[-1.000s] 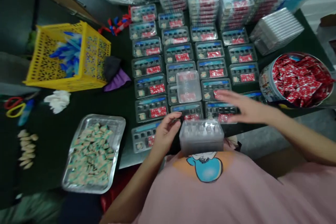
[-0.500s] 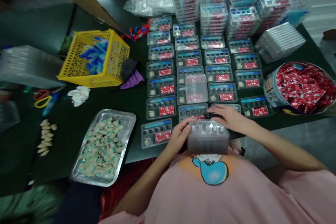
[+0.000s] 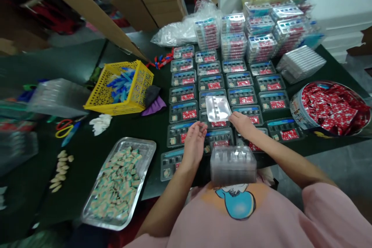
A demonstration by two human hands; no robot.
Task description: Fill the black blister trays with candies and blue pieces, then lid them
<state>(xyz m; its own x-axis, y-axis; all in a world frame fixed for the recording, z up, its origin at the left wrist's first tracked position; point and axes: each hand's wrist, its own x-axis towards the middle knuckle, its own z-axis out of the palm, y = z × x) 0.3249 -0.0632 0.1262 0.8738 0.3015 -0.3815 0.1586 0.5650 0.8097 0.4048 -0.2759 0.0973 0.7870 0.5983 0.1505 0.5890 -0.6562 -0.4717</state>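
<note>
My right hand (image 3: 243, 124) pinches the lower right corner of a clear plastic lid (image 3: 217, 109), which is over a filled tray in the second column. My left hand (image 3: 195, 143) hovers over the front trays, palm turned inward, its fingers loosely curled and holding nothing I can see. Against my shirt, at the table's front edge, a stack of clear plastic covers (image 3: 233, 166) stands between my forearms. Rows of clear compartment trays (image 3: 183, 111) cover the middle of the table, each with a blue pen, a red patterned packet and small pieces.
To the left are a metal tray (image 3: 148, 148) of small green-and-beige pieces, a yellow basket (image 3: 99, 93) of blue pens, and scissors (image 3: 64, 128). On the right stand a round tin (image 3: 300, 114) of red packets and stacked filled boxes (image 3: 234, 44).
Both hands have left the stack of covers. The right went forward to the lid; the left lifted and turned inward. The camera view has tilted up.
</note>
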